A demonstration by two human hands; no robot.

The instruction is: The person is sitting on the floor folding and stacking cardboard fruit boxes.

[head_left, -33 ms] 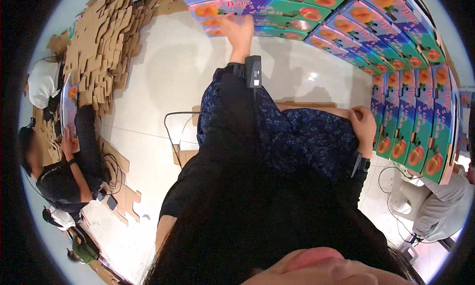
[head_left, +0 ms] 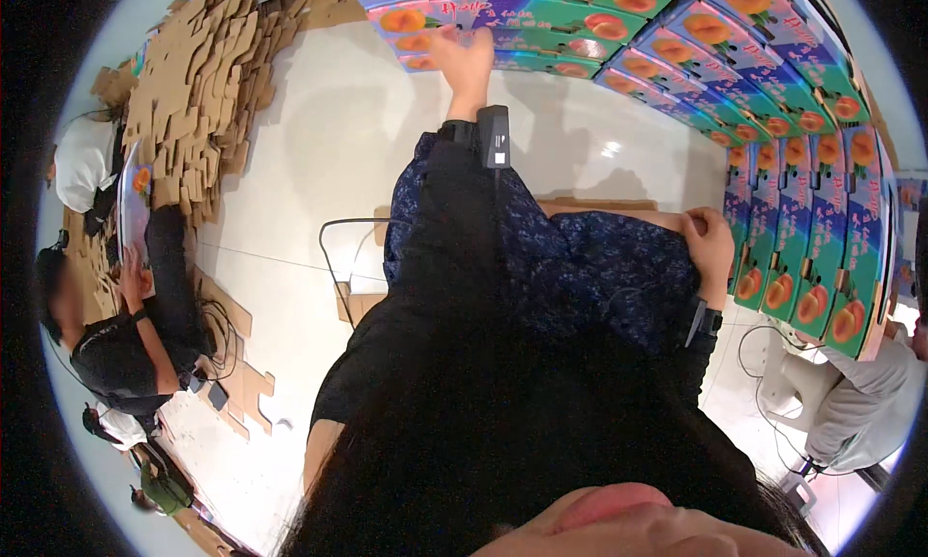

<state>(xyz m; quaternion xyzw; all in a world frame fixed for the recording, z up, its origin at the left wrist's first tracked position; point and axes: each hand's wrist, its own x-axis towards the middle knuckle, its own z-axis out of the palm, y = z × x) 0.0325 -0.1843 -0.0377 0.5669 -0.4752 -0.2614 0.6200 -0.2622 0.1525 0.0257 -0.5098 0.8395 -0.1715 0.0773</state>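
Grip unclear: the left hand [head_left: 466, 62], spread wide, is at the stacked purple-and-green, fruit-printed cardboard cartons [head_left: 541, 23] ahead. The right hand [head_left: 712, 246] rests loosely open on dark-blue patterned cloth [head_left: 619, 257].

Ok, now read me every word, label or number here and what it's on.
Stacked blue-and-green cardboard boxes with peach pictures: large pink and smaller white lettering, which I won't copy out.
Small black oblong device at the left wrist: a white label, too small to read.
I can read no other text.
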